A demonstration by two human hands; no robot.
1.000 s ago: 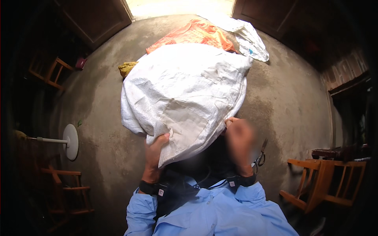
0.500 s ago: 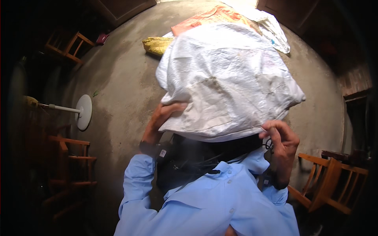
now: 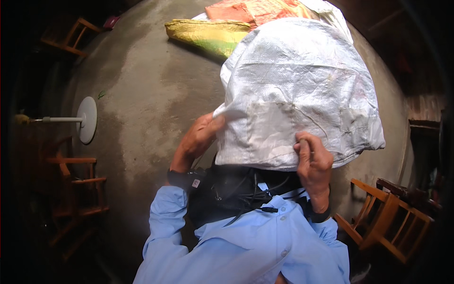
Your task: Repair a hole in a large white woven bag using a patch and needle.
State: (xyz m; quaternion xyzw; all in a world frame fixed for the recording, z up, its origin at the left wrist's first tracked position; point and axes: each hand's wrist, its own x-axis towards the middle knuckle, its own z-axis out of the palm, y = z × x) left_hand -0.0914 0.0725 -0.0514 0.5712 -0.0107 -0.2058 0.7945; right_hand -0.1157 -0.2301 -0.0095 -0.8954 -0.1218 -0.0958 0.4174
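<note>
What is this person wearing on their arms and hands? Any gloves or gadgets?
No gloves: the left hand and right hand are bare. Both arms are in the long light-blue sleeves of a buttoned shirt. Each wrist carries a black band; the left band bears a small white tag. Black cables run across a dark harness on the chest between the arms.

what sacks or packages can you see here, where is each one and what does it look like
White woven sack: held up in front, left hand and right hand gripping its lower edge; bulging, creased.
Yellow-green sack: flat on the concrete floor behind it.
Orange sack: further back, top edge, flat, crumpled.
</note>
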